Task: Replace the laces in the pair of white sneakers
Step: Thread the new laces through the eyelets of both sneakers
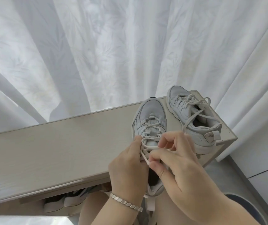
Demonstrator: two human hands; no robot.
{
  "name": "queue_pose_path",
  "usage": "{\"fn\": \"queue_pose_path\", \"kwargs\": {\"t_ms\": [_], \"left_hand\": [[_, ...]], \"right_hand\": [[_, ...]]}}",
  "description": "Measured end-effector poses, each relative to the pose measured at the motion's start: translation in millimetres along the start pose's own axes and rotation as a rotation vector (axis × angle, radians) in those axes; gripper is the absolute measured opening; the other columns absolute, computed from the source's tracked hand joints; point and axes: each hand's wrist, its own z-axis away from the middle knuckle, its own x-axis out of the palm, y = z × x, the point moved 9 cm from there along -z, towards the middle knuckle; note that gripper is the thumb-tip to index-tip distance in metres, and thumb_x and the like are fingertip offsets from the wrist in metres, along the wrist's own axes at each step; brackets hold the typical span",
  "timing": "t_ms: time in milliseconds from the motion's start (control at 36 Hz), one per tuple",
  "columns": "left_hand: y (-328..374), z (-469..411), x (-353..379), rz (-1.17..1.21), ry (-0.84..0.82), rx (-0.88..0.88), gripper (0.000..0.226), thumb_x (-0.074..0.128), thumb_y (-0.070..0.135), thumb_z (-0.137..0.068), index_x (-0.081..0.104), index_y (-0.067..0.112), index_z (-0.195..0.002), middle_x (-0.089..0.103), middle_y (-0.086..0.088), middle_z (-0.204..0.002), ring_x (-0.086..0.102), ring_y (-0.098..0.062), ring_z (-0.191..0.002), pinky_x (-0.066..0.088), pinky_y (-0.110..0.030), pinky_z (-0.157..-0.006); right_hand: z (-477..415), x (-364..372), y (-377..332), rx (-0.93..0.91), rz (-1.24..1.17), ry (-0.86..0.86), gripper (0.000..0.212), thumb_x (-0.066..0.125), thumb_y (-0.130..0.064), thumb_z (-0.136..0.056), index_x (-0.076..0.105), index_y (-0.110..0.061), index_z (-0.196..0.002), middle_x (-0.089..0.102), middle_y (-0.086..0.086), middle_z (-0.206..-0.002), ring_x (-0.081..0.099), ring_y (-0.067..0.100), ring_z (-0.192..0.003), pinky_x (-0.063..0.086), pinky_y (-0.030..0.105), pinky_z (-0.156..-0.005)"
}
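Observation:
Two white sneakers stand on a pale wooden shelf top. The near sneaker points away from me, its heel over the shelf's front edge. My left hand grips its left side, thumb up by the eyelets. My right hand pinches the tip of the white lace between thumb and forefinger, just above the tongue. The lace crosses several eyelets higher up. The far sneaker sits at the shelf's right end, its lace loose and looped over the opening.
White curtains hang right behind the shelf. Other shoes sit on a lower shelf under the top board. A silver bracelet is on my left wrist. Grey floor shows at the right.

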Motion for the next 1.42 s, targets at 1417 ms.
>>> {"fn": "queue_pose_path", "kwargs": {"t_ms": [1417], "left_hand": [[-42.4,-10.3,14.9,0.631,-0.326,-0.337,0.026,0.075,0.032,-0.076,0.072,0.03,-0.102,0.07,0.021,-0.096,0.059,0.011,-0.098,0.049,-0.021,-0.091]], "right_hand": [[-43.5,12.7,22.4,0.094,0.235,-0.084,0.018,0.075,-0.032,-0.073,0.061,-0.02,-0.07,0.052,-0.007,-0.077,0.051,0.019,-0.082,0.039,0.027,-0.074]]}}
